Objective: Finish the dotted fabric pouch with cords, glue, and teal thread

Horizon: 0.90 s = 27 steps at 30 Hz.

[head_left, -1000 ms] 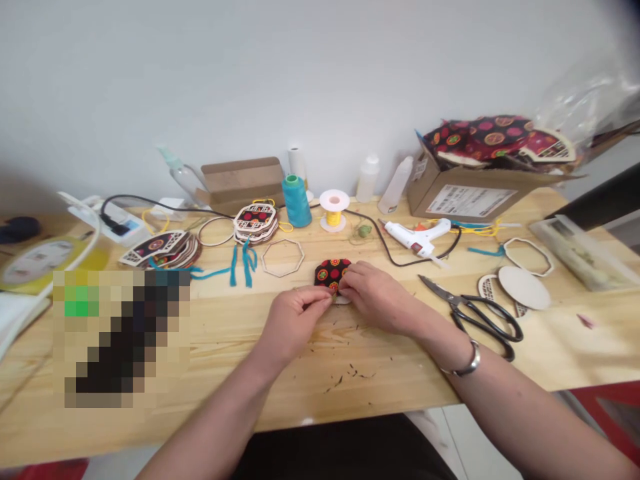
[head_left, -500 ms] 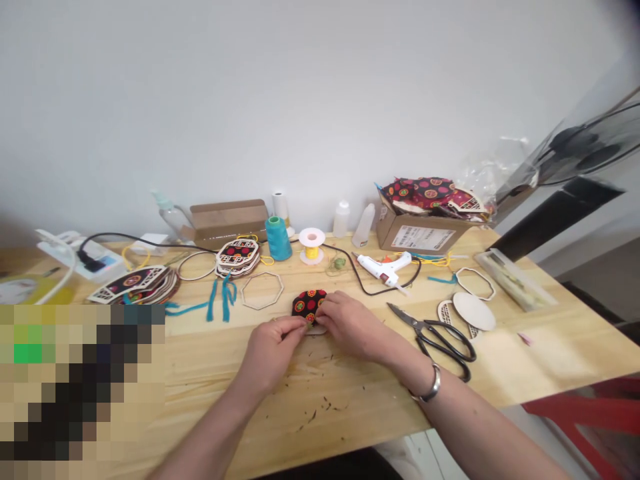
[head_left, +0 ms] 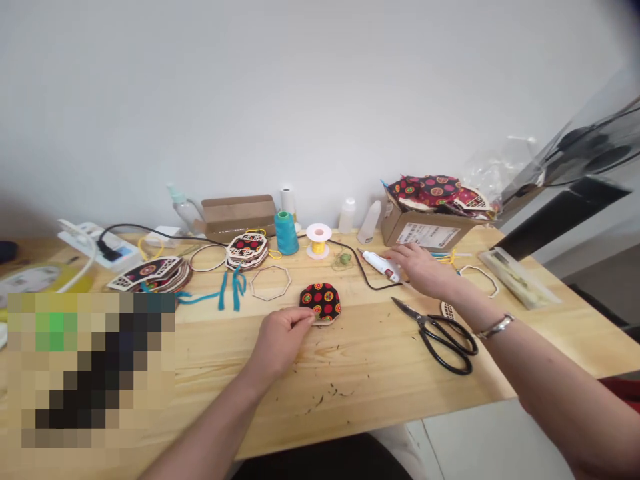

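Observation:
A small black fabric-covered piece (head_left: 321, 301) with red and yellow round motifs lies in the middle of the table, a pale rim along its near edge. My left hand (head_left: 284, 337) pinches its lower left edge between thumb and fingers. Farther right, my right hand (head_left: 425, 270) closes from above over the handle of a white hot glue gun (head_left: 379, 264), which rests on the table with its nozzle to the left. The handle is hidden under my palm. Black-handled scissors (head_left: 440, 337) lie below my right forearm.
An octagonal frame (head_left: 271, 283), teal thread cone (head_left: 286, 235) and yellow spool (head_left: 319, 241) stand behind the piece. Stacked patterned pieces (head_left: 247, 250) are at left. A full cardboard box (head_left: 425, 230) and a plastic case (head_left: 520, 279) are at right. A black cord (head_left: 363, 270) runs near the gun.
My right hand has left the fabric-covered piece and moved right to the glue gun. My left hand still pinches the piece, now more fully visible. The view has shifted slightly.

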Each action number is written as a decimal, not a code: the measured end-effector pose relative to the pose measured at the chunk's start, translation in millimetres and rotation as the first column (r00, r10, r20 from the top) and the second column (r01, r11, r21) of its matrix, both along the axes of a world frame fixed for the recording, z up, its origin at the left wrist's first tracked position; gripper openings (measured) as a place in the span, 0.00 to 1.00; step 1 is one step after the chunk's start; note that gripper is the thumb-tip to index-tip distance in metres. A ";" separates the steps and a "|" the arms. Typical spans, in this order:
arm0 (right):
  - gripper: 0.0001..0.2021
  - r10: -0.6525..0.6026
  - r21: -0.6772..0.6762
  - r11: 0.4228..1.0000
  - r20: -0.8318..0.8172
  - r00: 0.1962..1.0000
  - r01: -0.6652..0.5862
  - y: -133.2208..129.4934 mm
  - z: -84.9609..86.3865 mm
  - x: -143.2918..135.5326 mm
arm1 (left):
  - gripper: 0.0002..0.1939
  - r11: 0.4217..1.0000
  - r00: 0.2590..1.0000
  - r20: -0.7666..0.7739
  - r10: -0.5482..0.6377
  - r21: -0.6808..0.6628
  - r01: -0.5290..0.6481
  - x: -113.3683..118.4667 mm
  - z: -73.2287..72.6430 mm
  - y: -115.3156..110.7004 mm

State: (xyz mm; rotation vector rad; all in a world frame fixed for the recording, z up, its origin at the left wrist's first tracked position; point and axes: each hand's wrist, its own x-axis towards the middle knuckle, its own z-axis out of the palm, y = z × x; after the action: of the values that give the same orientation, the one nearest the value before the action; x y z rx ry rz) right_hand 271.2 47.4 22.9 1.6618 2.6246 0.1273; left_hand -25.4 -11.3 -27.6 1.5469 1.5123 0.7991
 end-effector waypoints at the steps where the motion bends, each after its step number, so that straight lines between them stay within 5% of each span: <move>1: 0.22 0.023 -0.032 0.999 -0.006 1.000 -0.023 2.3 -1.5 -0.2 | 0.11 1.000 1.000 0.002 -0.004 0.003 0.004 0.2 0.4 -0.4; 12: 0.13 0.191 0.020 0.982 -0.036 0.981 -0.190 13.2 -16.3 11.0 | 0.10 1.000 0.999 0.029 0.017 -0.002 -0.017 2.7 5.7 -3.4; 20: 0.12 0.211 0.247 0.958 -0.267 0.940 -0.145 -27.0 -1.9 21.0 | 0.09 1.000 1.000 0.020 0.022 -0.020 -0.022 3.2 6.4 -3.5; 27: 0.19 0.018 0.028 1.000 -0.595 0.803 -0.001 -62.8 -6.9 12.3 | 0.09 1.000 1.000 0.009 0.026 -0.009 -0.026 4.2 7.4 -3.9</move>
State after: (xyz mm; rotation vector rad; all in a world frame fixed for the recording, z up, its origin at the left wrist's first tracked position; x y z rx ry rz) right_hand 283.5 -15.5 16.0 1.9556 3.0621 -0.4443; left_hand -21.2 -15.2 -20.2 1.5180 1.5305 0.8119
